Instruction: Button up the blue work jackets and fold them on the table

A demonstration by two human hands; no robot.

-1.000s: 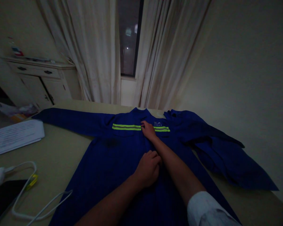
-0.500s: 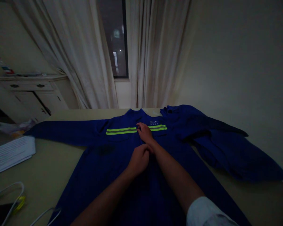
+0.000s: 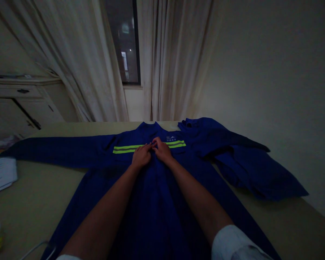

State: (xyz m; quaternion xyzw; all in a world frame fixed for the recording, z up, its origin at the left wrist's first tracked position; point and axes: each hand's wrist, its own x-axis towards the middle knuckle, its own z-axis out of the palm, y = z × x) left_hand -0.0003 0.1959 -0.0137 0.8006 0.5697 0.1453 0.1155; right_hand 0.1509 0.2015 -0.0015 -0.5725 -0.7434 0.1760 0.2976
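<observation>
A dark blue work jacket (image 3: pixel 141 202) lies spread out with its collar at the far side and one sleeve stretched to the left. A yellow-green reflective stripe (image 3: pixel 124 149) crosses its chest. My left hand (image 3: pixel 142 156) rests at the front placket by the stripe, its fingers closed on the cloth edge. Right beside it, my right hand (image 3: pixel 162 150) pinches the same placket, with bent fingers and thumb. The two hands' fingertips nearly meet. Whatever small part lies between them is hidden.
More dark blue cloth (image 3: pixel 249 169) lies bunched to the right. Papers (image 3: pixel 2 175) rest on the table (image 3: pixel 43 195) at the left, with a white cable (image 3: pixel 34 249) nearer me. Beyond the table hang curtains (image 3: pixel 97 61); a cabinet (image 3: pixel 24 101) stands at far left.
My left hand has moved forward from below the right wrist to the placket beside my right hand. The right hand stays near the stripe. The view has shifted slightly rightward.
</observation>
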